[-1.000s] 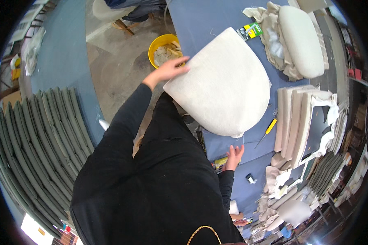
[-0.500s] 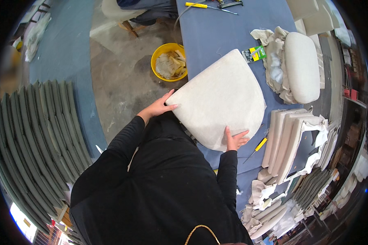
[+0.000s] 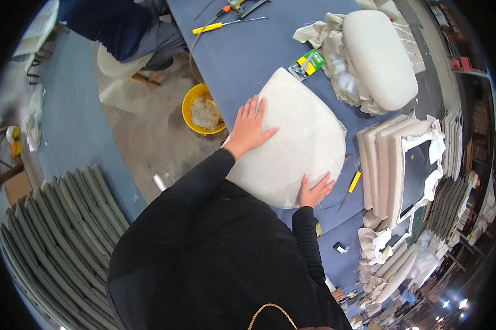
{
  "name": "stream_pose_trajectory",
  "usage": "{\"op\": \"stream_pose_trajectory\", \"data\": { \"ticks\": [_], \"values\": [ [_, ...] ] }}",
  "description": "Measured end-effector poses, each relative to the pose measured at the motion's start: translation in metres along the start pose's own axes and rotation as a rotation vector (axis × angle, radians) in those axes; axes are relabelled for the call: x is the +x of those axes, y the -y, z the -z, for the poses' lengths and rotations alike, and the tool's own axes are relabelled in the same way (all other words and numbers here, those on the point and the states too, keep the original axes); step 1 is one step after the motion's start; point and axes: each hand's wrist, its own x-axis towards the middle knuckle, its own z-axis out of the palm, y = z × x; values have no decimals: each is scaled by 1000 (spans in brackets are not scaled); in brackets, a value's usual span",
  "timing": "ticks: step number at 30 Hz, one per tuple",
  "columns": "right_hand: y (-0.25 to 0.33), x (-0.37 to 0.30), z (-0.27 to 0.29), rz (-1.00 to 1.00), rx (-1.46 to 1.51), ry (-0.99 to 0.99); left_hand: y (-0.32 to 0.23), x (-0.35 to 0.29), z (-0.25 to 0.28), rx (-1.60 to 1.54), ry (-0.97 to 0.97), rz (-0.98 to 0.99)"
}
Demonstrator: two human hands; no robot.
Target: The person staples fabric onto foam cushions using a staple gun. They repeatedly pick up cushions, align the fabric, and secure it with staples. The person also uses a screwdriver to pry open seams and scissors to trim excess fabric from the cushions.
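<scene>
A cream fabric-covered seat pad (image 3: 300, 132) with rounded corners lies on the blue-covered table (image 3: 253, 49) in front of me. Flat on its upper left part rests my left hand (image 3: 250, 125), fingers stretched and thumb apart. My right hand (image 3: 315, 191) lies against the pad's near right edge, its fingers spread. Neither hand grips anything. Just right of my right hand is a yellow-handled screwdriver (image 3: 355, 180) on the table. Beyond the pad's far corner sits a small green and yellow box (image 3: 307, 65) with metal pieces on it.
Stacked cream pads (image 3: 382, 165) and a padded cushion (image 3: 381, 60) stand at right. Another screwdriver (image 3: 207, 28) lies far off. A yellow bucket (image 3: 187, 107) with scraps is on the floor. Dark green panels (image 3: 61, 236) line the left. A seated person (image 3: 113, 27) is beyond; another hand (image 3: 337, 295) shows lower right.
My left hand has moved from the pad's left corner onto its top surface. My right hand stays by the near right edge. The view has shifted, showing more of the seated person.
</scene>
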Motion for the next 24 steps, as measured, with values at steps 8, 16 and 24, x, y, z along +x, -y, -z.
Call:
{"op": "stream_pose_trajectory", "data": {
  "ticks": [8,16,24],
  "values": [
    [6,-4,1,64,-125,-132,-26,148,-32,-104,-34,114],
    [-33,37,18,-139,542,-161,17,69,-13,-172,56,280],
    [-35,58,25,-488,721,-165,63,79,-20,-444,441,510]
  ]
}}
